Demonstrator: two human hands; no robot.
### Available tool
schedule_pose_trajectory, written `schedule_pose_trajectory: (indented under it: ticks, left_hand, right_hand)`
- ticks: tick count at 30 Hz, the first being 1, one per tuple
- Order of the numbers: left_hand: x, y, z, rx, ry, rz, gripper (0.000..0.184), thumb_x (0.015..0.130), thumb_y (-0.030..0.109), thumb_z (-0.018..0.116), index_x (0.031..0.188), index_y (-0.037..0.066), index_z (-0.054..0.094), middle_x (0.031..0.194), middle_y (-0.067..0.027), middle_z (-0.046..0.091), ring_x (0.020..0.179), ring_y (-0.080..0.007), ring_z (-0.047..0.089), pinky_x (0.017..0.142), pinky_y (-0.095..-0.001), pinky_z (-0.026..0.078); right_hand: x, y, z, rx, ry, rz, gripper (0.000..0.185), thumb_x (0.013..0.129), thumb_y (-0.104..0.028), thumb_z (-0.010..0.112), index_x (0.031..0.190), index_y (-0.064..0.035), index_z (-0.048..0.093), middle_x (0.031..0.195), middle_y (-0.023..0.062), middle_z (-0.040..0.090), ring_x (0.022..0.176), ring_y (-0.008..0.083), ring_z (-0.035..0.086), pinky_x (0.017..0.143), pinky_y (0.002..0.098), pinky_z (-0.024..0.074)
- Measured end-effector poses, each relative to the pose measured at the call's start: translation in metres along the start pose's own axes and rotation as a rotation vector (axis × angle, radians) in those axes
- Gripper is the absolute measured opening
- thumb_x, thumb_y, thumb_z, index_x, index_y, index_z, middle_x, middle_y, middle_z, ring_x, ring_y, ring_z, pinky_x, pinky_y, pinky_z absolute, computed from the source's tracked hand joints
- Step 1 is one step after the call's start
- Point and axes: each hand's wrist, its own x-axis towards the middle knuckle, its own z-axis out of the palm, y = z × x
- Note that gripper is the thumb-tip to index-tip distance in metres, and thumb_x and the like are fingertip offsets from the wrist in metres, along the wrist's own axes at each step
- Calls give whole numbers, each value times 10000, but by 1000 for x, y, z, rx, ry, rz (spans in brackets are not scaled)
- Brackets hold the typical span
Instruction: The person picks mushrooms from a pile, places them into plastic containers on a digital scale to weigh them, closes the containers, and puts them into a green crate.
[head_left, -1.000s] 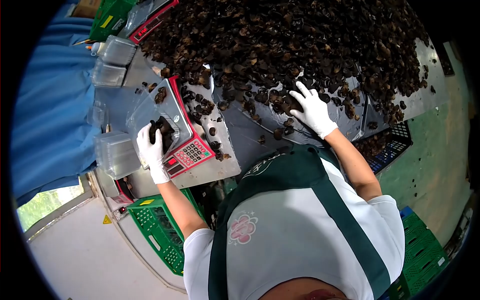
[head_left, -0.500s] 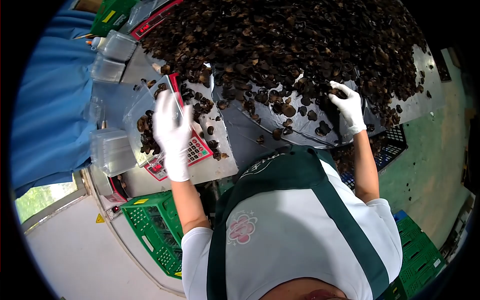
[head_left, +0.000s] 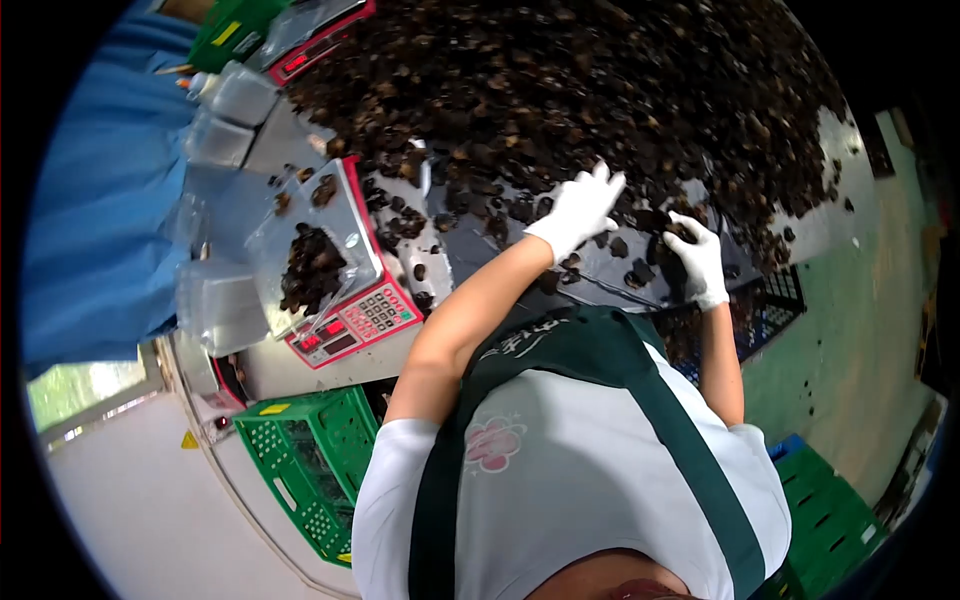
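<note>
My left hand point(head_left: 580, 212), in a white glove, is over the near edge of a big heap of dark mushroom pieces point(head_left: 520, 90), its fingers apart and nothing seen in them. To its right my right hand point(head_left: 698, 258), also gloved, has thumb and fingers curled round a dark piece at the heap's edge. A clear plastic tray point(head_left: 270, 262) with a clump of dark pieces point(head_left: 312, 270) in it rests on the red scale point(head_left: 372, 318), which neither hand touches.
Stacked clear trays point(head_left: 222, 305) stand left of the scale. A second red scale point(head_left: 320, 42) is at the upper left. Green crates point(head_left: 305, 465) stand below the table's left end, and a dark crate point(head_left: 785, 300) lies near its right edge. A blue curtain point(head_left: 110, 200) hangs at the left.
My left hand has left the tray on the scale and moved right to the heap. My right hand has moved right and slightly down, its fingers now curled round a piece.
</note>
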Motion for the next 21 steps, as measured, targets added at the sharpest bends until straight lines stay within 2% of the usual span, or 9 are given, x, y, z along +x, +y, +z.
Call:
schedule_pose_trajectory:
  ticks: [3,8,10,11,14,15,18,19,21]
  left_hand:
    - [-4,-12,9,-5,-4,165,409,764,263,670,1117,93,554,1069,-144,537,1000,-312,568,688,-423,529]
    - [-39,-22,-2,-512,371,-144,363,740,120,652,1099,101,599,1036,-104,585,934,-243,616,769,-386,506]
    - [-51,-25,-6,-884,589,-246,390,786,146,640,1168,94,585,1063,-83,617,944,-210,632,766,-370,522]
    - [-61,-27,-16,-1540,305,-434,427,834,183,634,1239,85,542,1082,-68,626,953,-204,638,755,-381,538]
    - [-75,-35,7,-2232,396,-437,385,886,293,586,1215,97,542,1081,-64,613,964,-281,630,761,-494,537]
    - [-79,-35,13,-2402,393,-470,374,902,362,553,1185,118,553,1088,-61,615,979,-300,618,796,-540,513]
    - [-87,-45,26,-2766,241,-222,423,907,458,527,1166,126,562,1072,-63,617,974,-270,600,859,-456,490]
    - [-89,-34,7,-2727,509,-423,439,906,488,515,1133,118,577,1069,-67,618,996,-254,585,857,-428,493]
    - [-100,-45,11,-2740,528,-441,380,904,454,529,1072,120,601,1030,-57,627,971,-236,592,835,-408,498]
  right_hand:
    - [-5,-16,6,102,-12,22,331,786,-75,690,1103,14,651,1096,84,671,1004,163,608,934,284,442]
    - [14,-19,28,98,-58,-61,334,803,-26,664,1126,51,620,1181,121,634,1086,173,577,980,298,411]
    - [22,-36,46,104,-98,-98,330,807,-26,661,1125,50,619,1196,119,628,1096,173,573,985,297,408]
    - [24,-44,54,104,-105,-113,326,811,-27,659,1125,50,619,1210,118,621,1106,173,569,989,297,404]
    - [21,-89,88,45,-87,-280,302,815,-32,659,1108,30,625,1235,109,614,1138,180,569,993,303,414]
    - [16,-106,99,-16,-85,-325,298,817,-34,656,1110,9,629,1250,103,608,1148,190,570,1001,312,415]
    - [2,-132,130,-310,-258,-647,433,789,-97,685,1203,-24,581,1340,155,520,1216,285,515,1032,372,396]
    - [-1,-132,139,-387,-317,-687,477,782,-114,693,1232,-31,560,1353,167,500,1235,310,486,1044,384,380]
    - [-7,-122,158,-462,-337,-798,549,771,-137,707,1280,-45,523,1366,182,476,1265,351,438,1071,403,342]
